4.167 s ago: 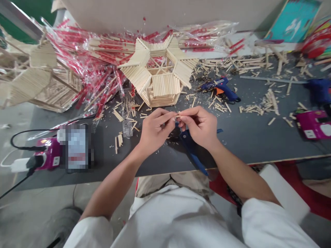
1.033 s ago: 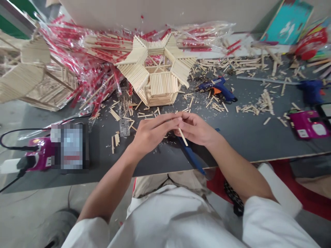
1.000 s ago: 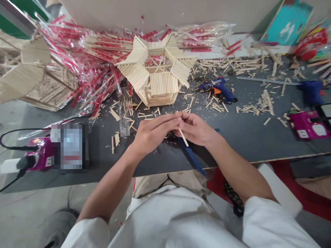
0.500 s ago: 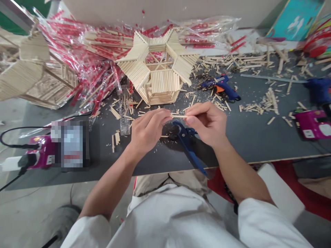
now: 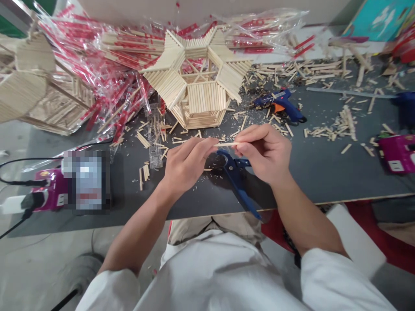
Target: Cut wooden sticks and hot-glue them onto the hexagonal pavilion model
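A short wooden stick (image 5: 226, 144) runs level between my two hands. Its left end is pinched in the fingers of my left hand (image 5: 186, 164), and my right hand (image 5: 267, 153) has the other end between thumb and fingertips. Below the hands, blue-handled cutters (image 5: 238, 185) lie on the dark table (image 5: 129, 216), partly in shadow. Just beyond the hands stands a star-shaped structure of wooden sticks (image 5: 205, 97). To its right rests a blue glue gun (image 5: 282, 103). A clear ruler (image 5: 154, 142) lies left of my left hand.
Another stick structure (image 5: 29, 86) stands at the far left, beside red-and-clear wrappers (image 5: 110, 82). Stick offcuts (image 5: 346, 123) are scattered on the right. Magenta power blocks (image 5: 397, 153) with cables sit at both sides, near a blurred-out device (image 5: 89, 183) on the left.
The right hand has shifted slightly right and the fingertips are a little farther apart, both still on the stick. The whole view has moved slightly.
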### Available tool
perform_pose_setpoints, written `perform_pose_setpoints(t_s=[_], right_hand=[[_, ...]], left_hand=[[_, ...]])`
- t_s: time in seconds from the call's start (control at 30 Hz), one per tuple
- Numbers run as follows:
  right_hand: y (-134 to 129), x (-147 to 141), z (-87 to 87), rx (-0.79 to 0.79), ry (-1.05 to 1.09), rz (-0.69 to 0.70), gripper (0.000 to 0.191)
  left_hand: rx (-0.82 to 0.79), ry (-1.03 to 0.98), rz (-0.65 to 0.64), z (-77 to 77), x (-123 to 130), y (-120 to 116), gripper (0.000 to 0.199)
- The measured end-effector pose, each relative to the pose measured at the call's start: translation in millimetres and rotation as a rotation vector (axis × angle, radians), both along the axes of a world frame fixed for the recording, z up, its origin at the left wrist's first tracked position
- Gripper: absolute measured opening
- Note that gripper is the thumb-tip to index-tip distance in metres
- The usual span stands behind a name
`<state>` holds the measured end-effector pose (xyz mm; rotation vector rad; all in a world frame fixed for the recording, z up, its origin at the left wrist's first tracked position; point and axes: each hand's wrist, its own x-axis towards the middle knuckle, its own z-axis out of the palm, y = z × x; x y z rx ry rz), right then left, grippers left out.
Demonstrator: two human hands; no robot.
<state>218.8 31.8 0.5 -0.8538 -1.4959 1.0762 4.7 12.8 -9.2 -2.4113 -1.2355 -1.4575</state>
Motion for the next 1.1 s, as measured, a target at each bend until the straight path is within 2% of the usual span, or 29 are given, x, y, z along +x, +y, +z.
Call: perform_pose_setpoints(t_s=[0.2, 0.4, 0.5, 0.6, 0.63, 0.73, 0.8, 0.83, 0.9, 1.0, 1.1], right_hand=[[-3, 0, -1.2, -0.035, -0.036, -0.035, 0.023], [9, 7, -1.2, 0.032, -0.111, -0.022, 0.022], [9, 25, 9.8, 0.084, -0.429, 0.019, 0.040], [-14, 47, 14.3, 0.135, -0.953, -0.063, 0.058], [-26, 52, 11.7, 0.124, -1.076, -0.047, 0.067], [-65, 62, -3.9, 0.159, -1.282, 0.094, 0.112], [-83, 62, -13.1, 0.159, -1.366, 0.085, 0.122], [-89, 61, -15.4, 0.149, -1.395, 0.065, 0.119], [-93, 56, -15.0, 0.128, -1.436, 0.036, 0.099], [-91, 47, -5.4, 0.101, -1.492, 0.000, 0.069], [-87, 43, 6.4, -0.012, -1.447, -0.068, 0.058]], left_hand=[[-0.005, -0.006, -0.004, -1.1, 1, -1, 0.016], [-0.066, 0.007, 0.001, -4.5, -2, 0, 0.018], [-0.137, 0.031, 0.020, -7.3, -5, 4, 0.020], [-0.186, 0.008, 0.023, -9.5, -7, 7, 0.021], [-0.197, 0.006, 0.025, -10.2, -8, 8, 0.022], [-0.224, 0.038, 0.044, -13.5, -8, 10, 0.024], [-0.237, 0.062, 0.059, -16.5, -8, 11, 0.027], [-0.241, 0.068, 0.063, -18.0, -7, 11, 0.027], [-0.238, 0.069, 0.063, -20.2, -7, 12, 0.029], [-0.218, 0.049, 0.050, -20.8, -7, 13, 0.030], [-0.201, 0.026, 0.029, -19.3, -7, 13, 0.029]])
